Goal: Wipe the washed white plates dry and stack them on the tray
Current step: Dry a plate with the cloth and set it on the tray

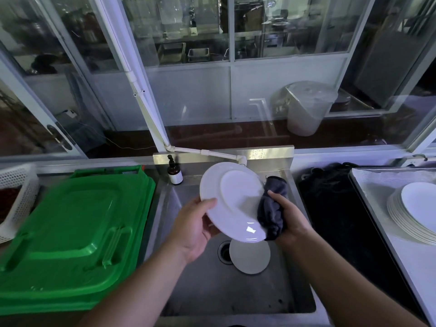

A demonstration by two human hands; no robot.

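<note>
Left hand (197,228) clamps the near-left rim of a white plate (233,201), thumb on the upper face, fingers curled under; likely gripped at the edge so the face is free for wiping. Plate is tilted, far edge raised, held over the steel sink (236,296), probably so any drips fall into the basin. Right hand (289,220) is closed around a bunched dark cloth (271,213), thumb on top, cloth pressed against the plate's right rim. Judgement: wiping step under way on this plate, not yet stacked.

Below the held plate, a second white plate (251,258) lies flat on the sink floor, partly covering the drain (224,252); probably next in line to dry.

Right side: stack of white plates (410,215) sits on the tray (377,185), well apart from the hands, so several appear done. Dark bag-like bundle (330,185) lies between sink and tray; can't tell what it is.

Left side: green plastic lids (77,232) stacked on the tabletop just beside the sink; white mesh basket (16,197) at far left edge.

Far rim of sink: brown pump bottle (175,172) upright, white pipe tap (212,153) reaching over the basin. Behind, glass partition with a lidded bucket (306,107) beyond it.
</note>
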